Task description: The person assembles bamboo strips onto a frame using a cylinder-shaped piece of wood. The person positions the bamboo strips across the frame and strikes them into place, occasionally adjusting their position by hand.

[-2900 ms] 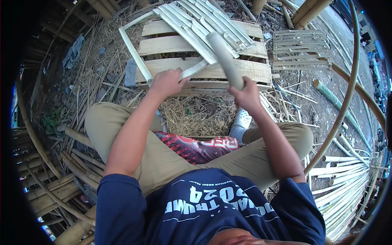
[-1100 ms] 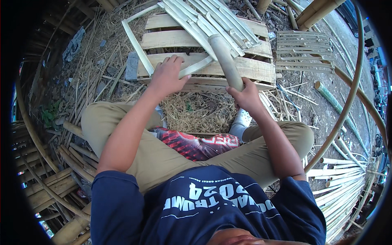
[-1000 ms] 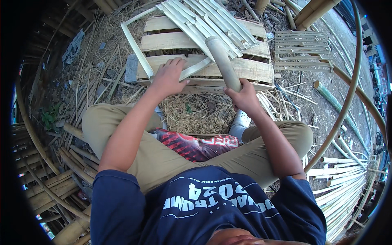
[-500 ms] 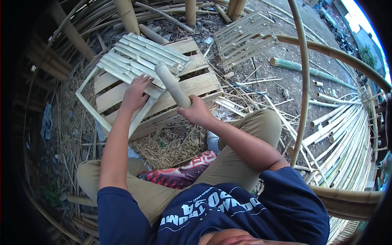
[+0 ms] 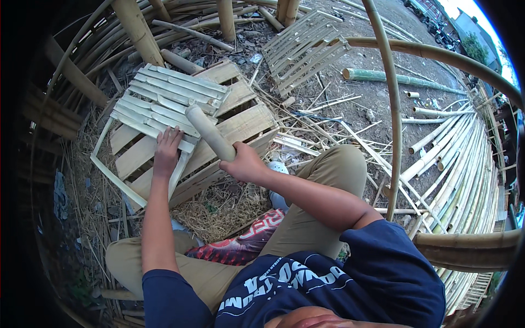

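My right hand [image 5: 244,162] is wrapped round one end of a thick, pale cylindrical club [image 5: 210,133], which looks like a piece of bamboo. Its far end hangs over the right side of a panel of split bamboo slats [image 5: 174,90]. My left hand [image 5: 167,152] lies with its fingers stretched out on the panel's nearest slat. Below the slats, a frame of thin bamboo strips [image 5: 116,180] sticks out to the left and toward me. Panel and frame rest on a low platform of wooden planks [image 5: 246,121].
A second slatted panel [image 5: 303,49] lies on the ground beyond the platform. Long bamboo poles [image 5: 462,169] are heaped at the right, beside a bent upright pole [image 5: 389,104]. Dry shavings [image 5: 219,210] and a printed red-and-dark sack [image 5: 235,240] lie between my legs.
The view has shifted, so the panel and platform sit further left in the picture. My left hand's fingers are closer together on the near slat. My right hand still grips the club.
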